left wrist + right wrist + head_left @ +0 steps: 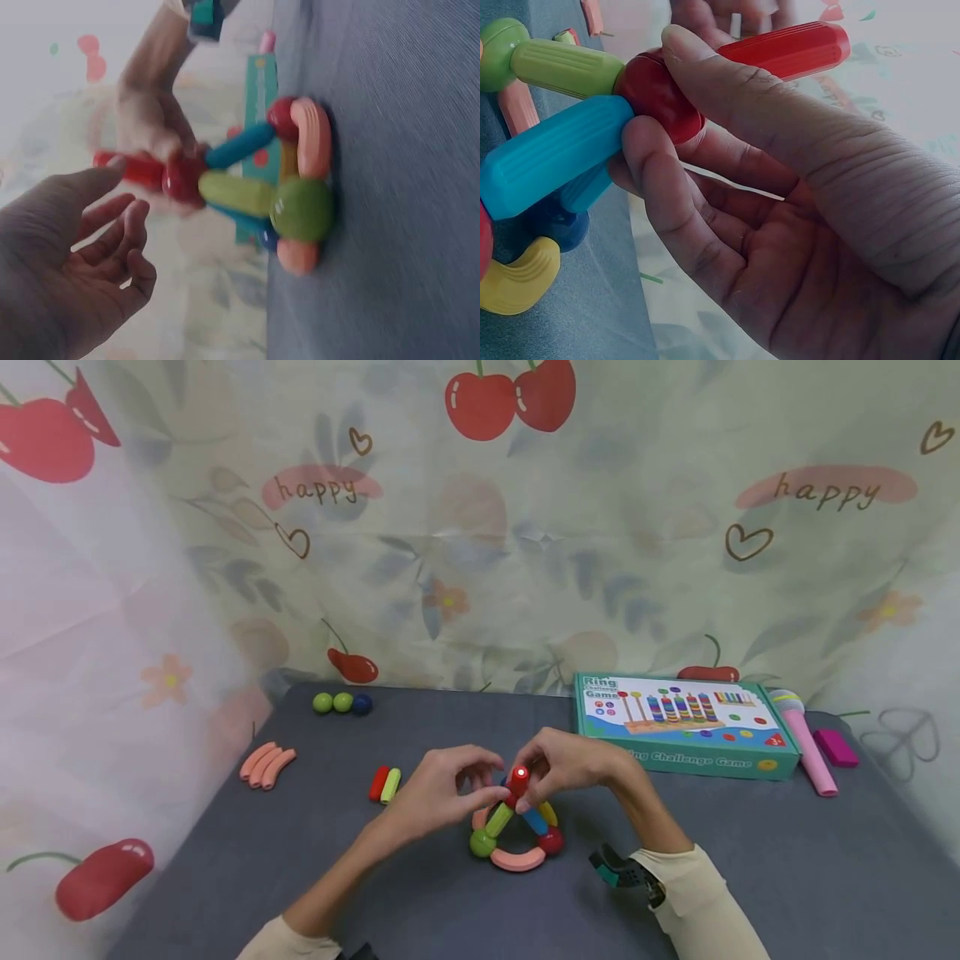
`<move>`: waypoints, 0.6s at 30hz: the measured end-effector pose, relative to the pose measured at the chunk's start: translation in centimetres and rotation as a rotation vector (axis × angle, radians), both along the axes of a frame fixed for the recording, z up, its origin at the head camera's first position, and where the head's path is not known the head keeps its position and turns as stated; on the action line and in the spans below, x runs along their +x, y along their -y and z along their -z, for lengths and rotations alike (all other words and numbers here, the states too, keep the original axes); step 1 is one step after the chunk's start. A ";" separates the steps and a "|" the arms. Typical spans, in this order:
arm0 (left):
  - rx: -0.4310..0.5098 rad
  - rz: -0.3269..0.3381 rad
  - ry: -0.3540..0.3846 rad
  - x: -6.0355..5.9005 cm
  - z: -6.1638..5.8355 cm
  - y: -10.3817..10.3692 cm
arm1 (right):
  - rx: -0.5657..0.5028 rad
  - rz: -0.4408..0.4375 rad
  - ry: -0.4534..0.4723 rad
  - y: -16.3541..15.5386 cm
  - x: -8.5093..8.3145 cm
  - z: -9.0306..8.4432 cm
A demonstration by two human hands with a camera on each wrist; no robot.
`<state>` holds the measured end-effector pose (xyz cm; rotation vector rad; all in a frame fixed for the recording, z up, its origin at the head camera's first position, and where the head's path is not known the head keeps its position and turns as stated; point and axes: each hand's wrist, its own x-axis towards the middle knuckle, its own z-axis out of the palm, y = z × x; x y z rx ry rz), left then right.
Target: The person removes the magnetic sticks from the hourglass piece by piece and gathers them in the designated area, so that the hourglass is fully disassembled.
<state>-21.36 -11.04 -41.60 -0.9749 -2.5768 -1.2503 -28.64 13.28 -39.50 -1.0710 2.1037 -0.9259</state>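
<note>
1. Right wrist view: the right hand [802, 217] pinches the red ball [656, 94], top of the stick frame [499, 820], which stands on the desk [435, 906] below both hands.
2. The left hand [56, 251] curves loosely beside the red stick [142, 171]; I cannot tell if it touches.
3. Better to steady the ball and press the stick gently, in line.
4. Spare sticks [391, 785] lie left of the left hand; the game box [686, 758], beyond the right, seems not in the way.

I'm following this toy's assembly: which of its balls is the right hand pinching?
The red top ball, with a red stick pointing up from it; the other balls sit lower, around the base.
</note>
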 end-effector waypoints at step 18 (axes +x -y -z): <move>-0.061 0.061 -0.077 0.1 0.0 -2.3 | -0.039 -0.033 0.001 0.1 0.0 0.0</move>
